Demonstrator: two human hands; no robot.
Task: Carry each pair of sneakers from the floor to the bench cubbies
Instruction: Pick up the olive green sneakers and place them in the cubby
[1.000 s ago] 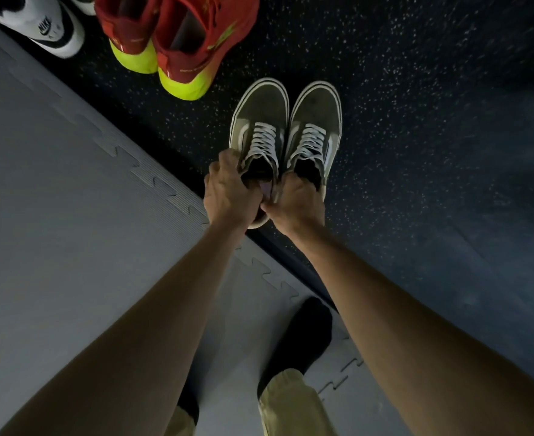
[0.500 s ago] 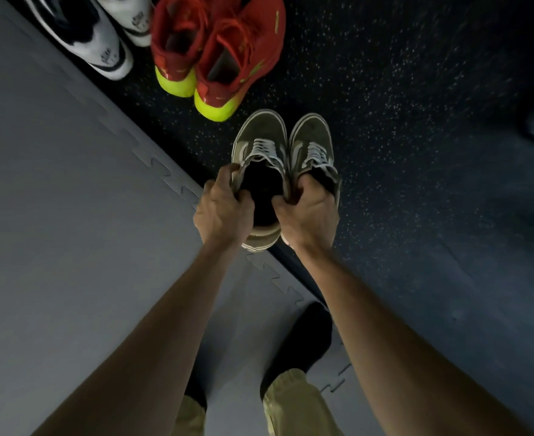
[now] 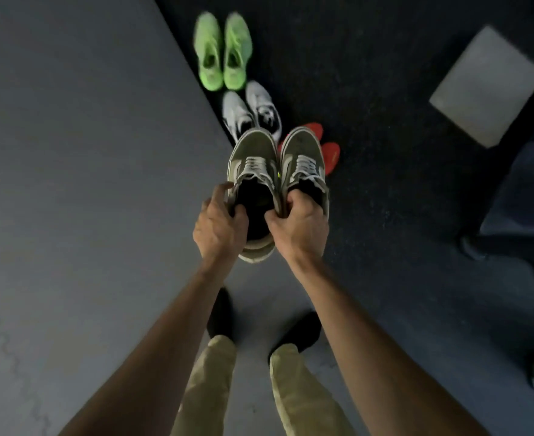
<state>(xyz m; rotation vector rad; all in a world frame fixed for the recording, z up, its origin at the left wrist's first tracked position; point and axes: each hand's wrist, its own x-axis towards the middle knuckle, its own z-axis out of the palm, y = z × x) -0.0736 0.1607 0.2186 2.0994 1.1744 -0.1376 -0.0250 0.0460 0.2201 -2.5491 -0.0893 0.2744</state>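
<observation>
Pair of olive sneakers (image 3: 253,158) now off the floor (image 3: 385,215), left hand (image 3: 220,228) and right hand (image 3: 300,228) each gripping one; carry can start.

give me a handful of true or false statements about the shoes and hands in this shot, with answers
1. The left hand and the right hand both grip the olive low-top sneakers with white laces. True.
2. The neon green sneakers are stacked on the grey square slab. False: they lie on the dark speckled floor, apart from the slab.
3. The white sneakers lie between the neon green sneakers and the red sneakers. True.
4. The red sneakers are fully in view. False: the olive low-top sneakers hide part of them.
</observation>
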